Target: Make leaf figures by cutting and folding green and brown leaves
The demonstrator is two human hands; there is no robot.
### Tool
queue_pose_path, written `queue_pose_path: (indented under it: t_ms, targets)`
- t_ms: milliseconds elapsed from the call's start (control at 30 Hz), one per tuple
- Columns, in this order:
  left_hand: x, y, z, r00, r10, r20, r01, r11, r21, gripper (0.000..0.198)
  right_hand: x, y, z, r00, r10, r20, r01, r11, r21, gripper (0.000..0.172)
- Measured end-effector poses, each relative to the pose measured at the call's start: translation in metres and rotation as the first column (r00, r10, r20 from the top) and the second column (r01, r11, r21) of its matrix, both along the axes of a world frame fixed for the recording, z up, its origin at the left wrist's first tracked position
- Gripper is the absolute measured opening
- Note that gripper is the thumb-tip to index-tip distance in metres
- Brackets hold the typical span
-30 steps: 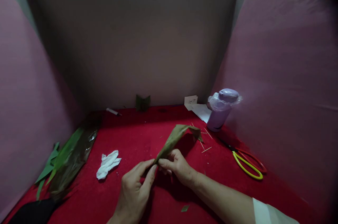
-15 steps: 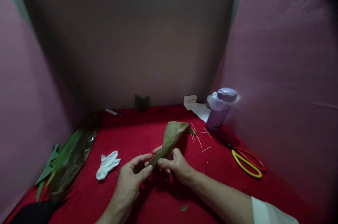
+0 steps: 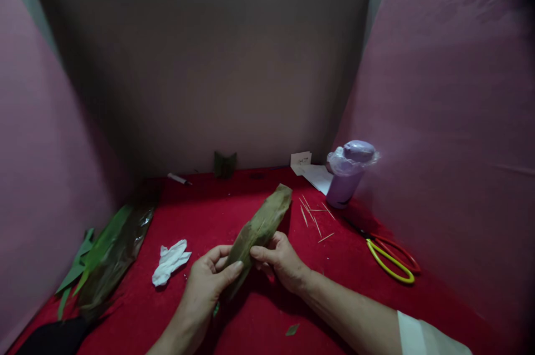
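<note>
A long, dull green leaf (image 3: 264, 217) slants up and away over the red cloth, held between both hands. My left hand (image 3: 212, 272) pinches its left edge near the lower end, thumb on top. My right hand (image 3: 281, 259) grips the opposite edge, its thumb lying on the leaf's face and the other fingers partly hidden beneath. Right of the leaf's far end lie several toothpicks (image 3: 310, 212), scattered on the cloth. A small leaf scrap (image 3: 292, 330) rests below my right forearm.
A crumpled white tissue (image 3: 170, 262) lies left of my hands. Green leaves and a plastic bag (image 3: 121, 260) are at far left. Scissors (image 3: 390, 260) with red and yellow handles and a purple cup (image 3: 343, 185) are on the right. A folded leaf piece (image 3: 224, 164) stands by the back wall.
The leaf, earlier narrow at the hands with its far end bent over to the right, is now straighter and shows its broad face. Both hands keep hold of it in nearly the same place.
</note>
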State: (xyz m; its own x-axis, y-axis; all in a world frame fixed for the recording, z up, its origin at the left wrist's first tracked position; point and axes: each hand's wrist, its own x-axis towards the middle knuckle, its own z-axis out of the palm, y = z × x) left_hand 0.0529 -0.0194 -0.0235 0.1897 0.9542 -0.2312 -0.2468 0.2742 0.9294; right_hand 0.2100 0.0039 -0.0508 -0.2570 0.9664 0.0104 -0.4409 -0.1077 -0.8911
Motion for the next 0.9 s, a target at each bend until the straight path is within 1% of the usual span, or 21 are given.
queue_pose_path:
  t_ms: [67, 100, 233, 367, 467, 567, 700, 833, 900]
  targets:
    - [-0.003, 0.000, 0.002, 0.999, 0.012, -0.036, -0.012, 1.000, 0.008, 0.029, 0.000, 0.001, 0.000, 0.999, -0.038, -0.039, 0.036, 0.998, -0.041, 0.033]
    - [-0.006, 0.001, 0.003, 0.998, -0.003, -0.057, 0.003, 1.000, 0.012, 0.027, 0.002, 0.003, 0.001, 0.995, -0.072, -0.061, 0.068, 0.995, -0.067, 0.035]
    - [-0.019, 0.006, 0.008, 0.981, -0.129, -0.145, 0.133, 0.991, 0.014, 0.023, 0.012, 0.016, 0.003, 0.955, -0.261, -0.141, 0.236, 0.956, -0.173, 0.035]
    - [-0.032, 0.014, 0.010, 0.942, -0.189, -0.277, 0.200, 0.980, 0.010, 0.018, 0.028, 0.032, 0.007, 0.901, -0.391, -0.187, 0.353, 0.913, -0.203, 0.031]
    - [-0.045, 0.021, 0.008, 0.906, -0.237, -0.351, 0.256, 0.967, 0.007, 0.015, 0.040, 0.042, 0.010, 0.866, -0.458, -0.201, 0.427, 0.886, -0.179, 0.030]
    - [-0.059, 0.029, 0.008, 0.871, -0.274, -0.408, 0.293, 0.956, -0.018, 0.018, 0.056, 0.050, 0.013, 0.842, -0.503, -0.193, 0.486, 0.864, -0.130, 0.029]
    - [-0.074, 0.035, 0.015, 0.853, -0.246, -0.460, 0.256, 0.966, -0.041, 0.026, 0.078, 0.058, 0.016, 0.830, -0.541, -0.135, 0.537, 0.841, -0.069, 0.024]
    - [-0.083, 0.035, 0.021, 0.834, -0.215, -0.509, 0.217, 0.975, -0.057, 0.029, 0.091, 0.064, 0.012, 0.826, -0.564, -0.012, 0.564, 0.826, -0.013, 0.010]
    - [-0.085, 0.036, 0.021, 0.827, -0.188, -0.530, 0.187, 0.981, -0.056, 0.031, 0.095, 0.067, 0.009, 0.809, -0.585, 0.056, 0.584, 0.811, 0.027, 0.012]
